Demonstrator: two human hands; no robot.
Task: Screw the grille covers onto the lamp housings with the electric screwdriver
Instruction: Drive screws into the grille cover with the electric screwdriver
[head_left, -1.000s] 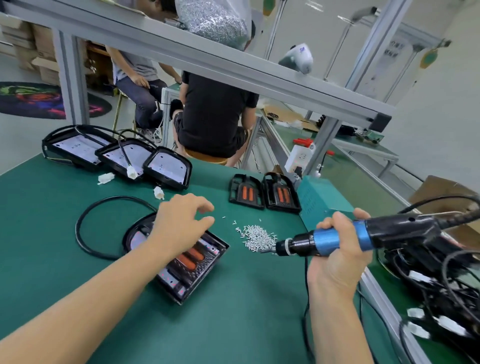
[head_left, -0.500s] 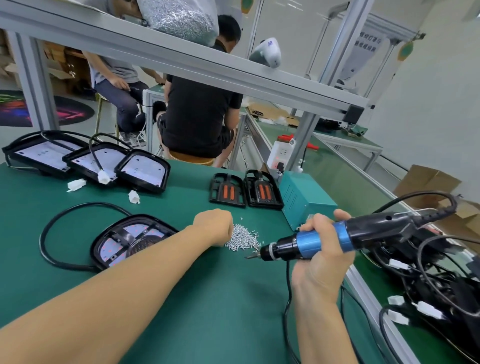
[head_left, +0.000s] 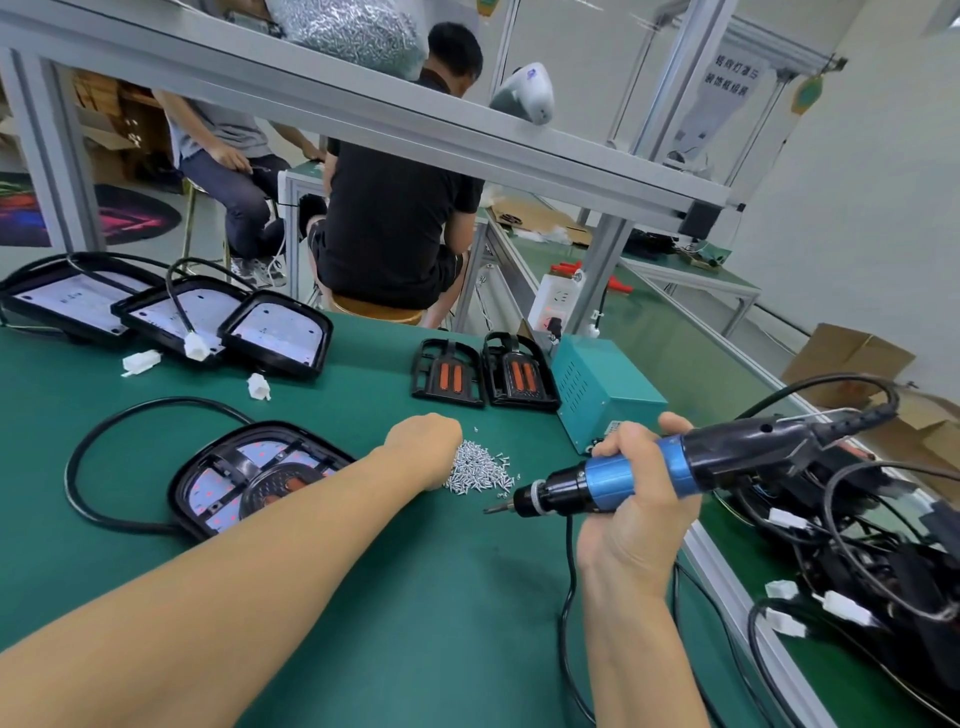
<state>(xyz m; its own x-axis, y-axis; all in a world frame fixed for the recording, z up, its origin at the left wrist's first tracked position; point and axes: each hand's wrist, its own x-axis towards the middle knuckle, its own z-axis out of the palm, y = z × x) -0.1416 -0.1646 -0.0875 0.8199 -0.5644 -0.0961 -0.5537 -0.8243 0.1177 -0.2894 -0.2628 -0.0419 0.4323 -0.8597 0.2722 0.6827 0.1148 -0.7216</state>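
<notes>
— Left hand (head_left: 423, 449)?
— Stretched out across the green bench (head_left: 363, 623), down at the near-left edge of the screw pile (head_left: 480, 470), touching it. Fingers curled under and hidden, so impossible to say whether closed on a screw or loose.
— Right hand (head_left: 636, 512)?
— Wrapped tight around the blue grip of the electric screwdriver (head_left: 670, 467). Held nearly level above the bench, bit pointing left toward the screws, tip just short of the pile. Black cord trailing off the rear end toward the right edge.
— Lamp housing being worked on?
— Lying flat toward the left of the bench, lamp housing (head_left: 249, 475) with a black grille cover (head_left: 275, 475) seated on it, partly hidden behind the left forearm. Looped black cable (head_left: 104, 441) curling round its left side.
— Other parts?
— Three open lamp housings (head_left: 171, 314) overlapping in a row along the far-left edge, white faces up, white connectors lying beside them. Two spare grille covers (head_left: 485, 371) with orange inserts side by side at the far edge, just left of a teal power box (head_left: 605, 387). Tangle of black cables and white plugs (head_left: 857, 561) heaped past the right edge.
— Beyond the bench?
— Two seated people, backs turned.
</notes>
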